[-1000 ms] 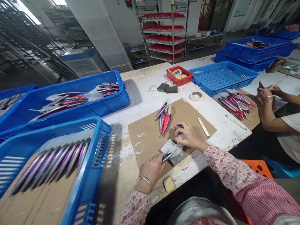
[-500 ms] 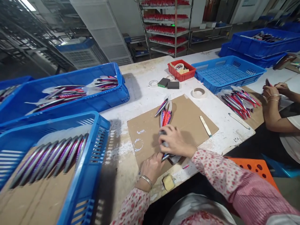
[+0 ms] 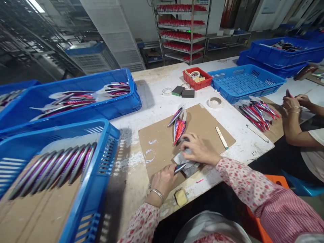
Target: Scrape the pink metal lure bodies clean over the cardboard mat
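My left hand [image 3: 164,179] is closed on the end of a silver and purple fishing lure [image 3: 179,167] that lies on a cardboard sheet [image 3: 202,121]. My right hand [image 3: 198,149] is closed over a small dark block, pressed onto the grey sheet [image 3: 190,168] over the lure. A few finished red and purple lures [image 3: 178,126] lie on the cardboard just beyond my hands. A thin flat stick [image 3: 221,136] rests to the right.
Blue crates [image 3: 108,135] with lures stand at the left, an empty blue crate [image 3: 243,81] at the back right. Tape rolls [image 3: 215,101], dark blocks [image 3: 183,91] and a red tray [image 3: 197,78] sit behind. A co-worker's hands [image 3: 293,101] work at the right beside more lures [image 3: 255,109].
My right hand slid left along the lure, then back to the right with the block. My left hand kept hold of the lure's end.
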The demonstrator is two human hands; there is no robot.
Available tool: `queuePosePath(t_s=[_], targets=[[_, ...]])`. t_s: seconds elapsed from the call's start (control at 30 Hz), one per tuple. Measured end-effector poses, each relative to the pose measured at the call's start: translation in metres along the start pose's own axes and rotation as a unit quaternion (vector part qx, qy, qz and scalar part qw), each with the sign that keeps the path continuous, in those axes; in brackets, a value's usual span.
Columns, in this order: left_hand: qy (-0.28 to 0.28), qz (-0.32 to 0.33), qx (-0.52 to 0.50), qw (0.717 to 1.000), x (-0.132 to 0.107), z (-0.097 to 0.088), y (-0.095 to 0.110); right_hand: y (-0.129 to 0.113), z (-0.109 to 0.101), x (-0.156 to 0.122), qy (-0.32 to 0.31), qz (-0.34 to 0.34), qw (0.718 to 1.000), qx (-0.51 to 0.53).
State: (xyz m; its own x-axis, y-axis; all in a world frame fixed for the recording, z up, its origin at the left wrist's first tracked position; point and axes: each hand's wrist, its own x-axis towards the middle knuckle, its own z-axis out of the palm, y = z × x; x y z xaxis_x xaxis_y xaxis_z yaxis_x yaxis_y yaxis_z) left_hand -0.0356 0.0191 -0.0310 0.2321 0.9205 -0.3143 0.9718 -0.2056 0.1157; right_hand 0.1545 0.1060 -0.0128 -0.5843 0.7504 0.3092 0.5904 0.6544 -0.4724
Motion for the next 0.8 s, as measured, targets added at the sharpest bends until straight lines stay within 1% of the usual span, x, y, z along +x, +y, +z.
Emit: queuePosePath(t_s=[0.1, 0.17, 0.27, 0.33, 0.4, 0.47, 0.53, 0.6, 0.67, 0.73, 0.8], targets=[[0.007, 0.007, 0.004, 1.0, -0.001, -0.001, 0.001, 0.003, -0.002, -0.001, 0.007, 0.024, 0.999, -0.021], [0.017, 0.002, 0.01, 1.0, -0.001, 0.0, 0.001, -0.004, 0.0, 0.003, 0.003, 0.003, 1.0, -0.026], [0.023, -0.002, 0.007, 1.0, -0.003, 0.001, 0.001, -0.008, 0.001, 0.006, -0.015, -0.036, 0.999, 0.0], [0.026, 0.005, -0.003, 1.0, -0.003, 0.002, 0.001, -0.003, -0.003, 0.003, -0.017, -0.024, 1.0, 0.011], [0.029, 0.012, -0.009, 0.999, -0.002, 0.003, 0.0, 0.0, -0.006, 0.001, -0.008, 0.007, 1.0, 0.0], [0.032, 0.01, -0.005, 0.999, -0.001, 0.006, 0.0, -0.005, -0.003, 0.003, -0.002, 0.016, 1.0, -0.019], [0.033, -0.001, 0.002, 0.999, -0.001, 0.008, -0.001, -0.014, 0.002, 0.007, -0.004, -0.008, 1.0, -0.024], [0.038, -0.007, 0.005, 0.999, -0.001, 0.01, -0.002, -0.016, 0.004, 0.008, -0.008, -0.028, 1.0, -0.008], [0.044, 0.003, -0.006, 0.999, -0.001, 0.011, -0.002, -0.009, 0.001, 0.003, -0.005, -0.01, 1.0, 0.006], [0.05, 0.016, -0.018, 0.998, -0.001, 0.012, -0.002, -0.001, -0.003, -0.001, 0.005, 0.029, 1.0, 0.001], [0.056, 0.014, -0.02, 0.998, -0.001, 0.012, -0.001, -0.002, -0.003, 0.0, 0.013, 0.043, 0.999, -0.013]])
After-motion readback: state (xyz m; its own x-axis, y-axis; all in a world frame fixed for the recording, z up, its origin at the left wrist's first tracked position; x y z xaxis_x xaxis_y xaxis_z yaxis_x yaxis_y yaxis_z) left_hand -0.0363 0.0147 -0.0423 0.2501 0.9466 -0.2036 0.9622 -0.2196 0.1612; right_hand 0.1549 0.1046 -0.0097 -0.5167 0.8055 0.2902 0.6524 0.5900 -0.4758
